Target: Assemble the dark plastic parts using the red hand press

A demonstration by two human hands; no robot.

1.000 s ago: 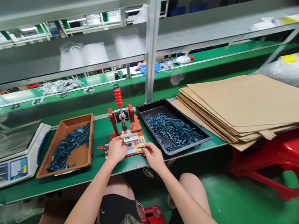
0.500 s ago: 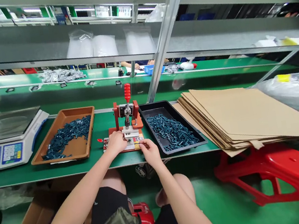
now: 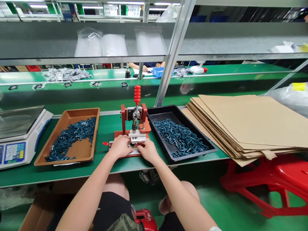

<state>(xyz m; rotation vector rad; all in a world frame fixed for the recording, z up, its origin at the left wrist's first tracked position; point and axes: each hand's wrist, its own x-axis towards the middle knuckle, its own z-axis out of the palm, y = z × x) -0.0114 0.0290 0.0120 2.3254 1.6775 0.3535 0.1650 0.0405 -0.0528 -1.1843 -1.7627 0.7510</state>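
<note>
A toggle-clamp press with a red upright handle stands on the green bench in front of me. My left hand rests on the left of its base, fingers curled against the jig beneath the white metal block. From the right, my right hand reaches under the same block, its fingers drawn together close to the left fingertips. Whatever small piece either hand holds is hidden by the fingers. Small dark-blue parts lie in a brown tray on the left, and dark-blue pin-like parts in a black tray on the right.
A weighing scale sits at the far left. Stacked brown cardboard sheets overhang the bench edge at right, above a red stool. A slanted metal post and shelf stand behind. A person's hands show at the far bench.
My right hand has moved left and inward, from the right edge of the jig with a small dark piece to beneath the block. My left hand stays at the jig. The view has shifted slightly.
</note>
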